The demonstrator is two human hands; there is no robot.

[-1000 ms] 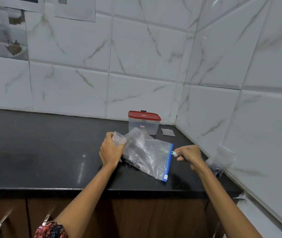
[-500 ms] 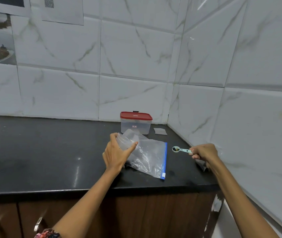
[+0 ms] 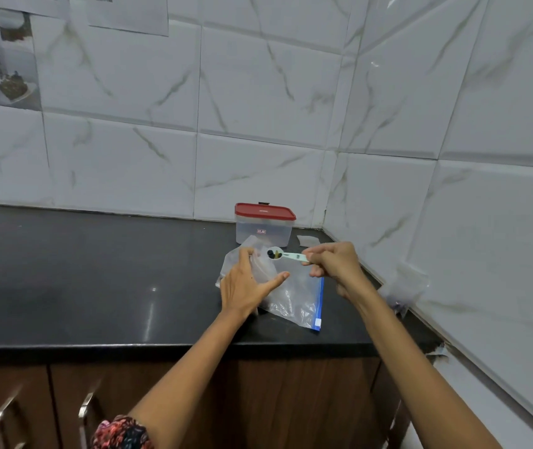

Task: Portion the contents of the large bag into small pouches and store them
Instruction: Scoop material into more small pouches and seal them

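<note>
1. The left hand (image 3: 245,286) reaches forward over the black counter (image 3: 96,286), forearm running up from the lower middle of the view, back of the hand facing the camera.
2. Its fingers curl round a small clear pouch (image 3: 260,265), with the thumb stretched out to the right along the pouch's lower side; the pouch stands between the thumb and the fingers, mouth towards the spoon.
3. The right hand (image 3: 335,265) comes in from the lower right, forearm angled up and to the left, wrist slightly bent.
4. Its fingers are folded in tight and pinch the handle of a pale green measuring spoon (image 3: 286,255); the handle runs leftwards out of the fingertips.
5. The spoon's bowl lies just beyond the left hand's fingertips, above the pouch's mouth, and carries a few dark bits.
6. The large clear bag (image 3: 294,303) with its blue zip strip lies flat on the counter under both hands, the strip on the side below the right hand's knuckles.
7. Beyond the fingertips of both hands, near the tiled corner, stands a clear container (image 3: 263,226) with a red lid on.
8. A small flat pouch (image 3: 307,240) lies just right of that container, past the right hand's fingers.
</note>
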